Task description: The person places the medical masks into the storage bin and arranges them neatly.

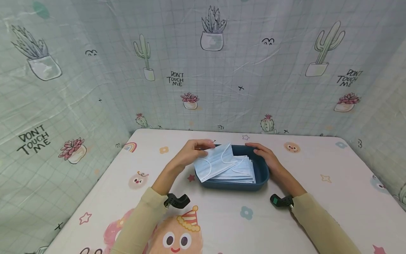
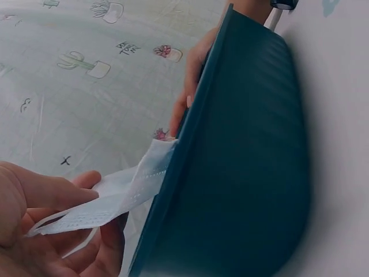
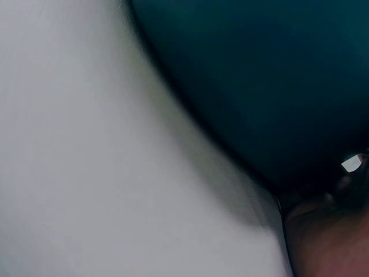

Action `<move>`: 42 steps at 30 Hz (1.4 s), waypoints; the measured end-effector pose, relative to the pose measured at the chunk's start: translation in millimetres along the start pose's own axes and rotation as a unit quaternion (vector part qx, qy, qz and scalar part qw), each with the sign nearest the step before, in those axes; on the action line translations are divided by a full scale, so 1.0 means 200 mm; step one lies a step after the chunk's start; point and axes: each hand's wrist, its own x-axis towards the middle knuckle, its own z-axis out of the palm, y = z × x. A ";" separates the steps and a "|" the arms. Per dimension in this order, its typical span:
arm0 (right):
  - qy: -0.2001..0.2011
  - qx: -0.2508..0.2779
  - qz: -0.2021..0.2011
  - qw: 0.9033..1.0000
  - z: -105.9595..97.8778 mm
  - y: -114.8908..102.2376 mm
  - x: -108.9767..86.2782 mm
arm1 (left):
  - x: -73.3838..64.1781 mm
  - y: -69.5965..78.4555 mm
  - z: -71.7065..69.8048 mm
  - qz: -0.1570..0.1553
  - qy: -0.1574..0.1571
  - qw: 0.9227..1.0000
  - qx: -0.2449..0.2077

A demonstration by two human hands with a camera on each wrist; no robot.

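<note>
A dark blue oblong plastic bin (image 1: 234, 185) stands on the table. In it, toward the left and middle, lies a stack of light blue face masks (image 1: 244, 173) with white ear loops. My left hand (image 1: 191, 152) pinches one face mask (image 1: 219, 161) by its left end at the bin's left rim. That mask is tilted and overlaps the stack in the head view; the left wrist view shows its ear loops (image 2: 81, 245) hanging by the fingers. At the far right corner, my right hand (image 1: 268, 159) holds the bin's rim. The right wrist view shows mostly the bin's outer wall (image 3: 259, 86).
The white table (image 1: 304, 225) has printed cartoon figures, flowers and stars. A grey-green curtain (image 1: 241, 106) with cactus drawings hangs behind it and along the sides. Each wrist wears a black camera mount (image 1: 177, 201).
</note>
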 end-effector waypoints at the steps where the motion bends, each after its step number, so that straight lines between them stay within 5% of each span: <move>1: -0.001 0.001 0.001 1.000 0.00 0.00 0.00 | 0.00 0.00 0.01 0.000 0.000 1.000 0.001; 14: -0.002 -0.001 -0.004 1.000 -0.02 0.01 0.01 | 0.02 -0.02 0.06 -0.003 -0.007 1.000 0.015; 42: -0.004 0.013 -0.001 1.000 -0.01 0.01 0.01 | 0.02 -0.02 0.05 -0.015 0.018 0.999 0.039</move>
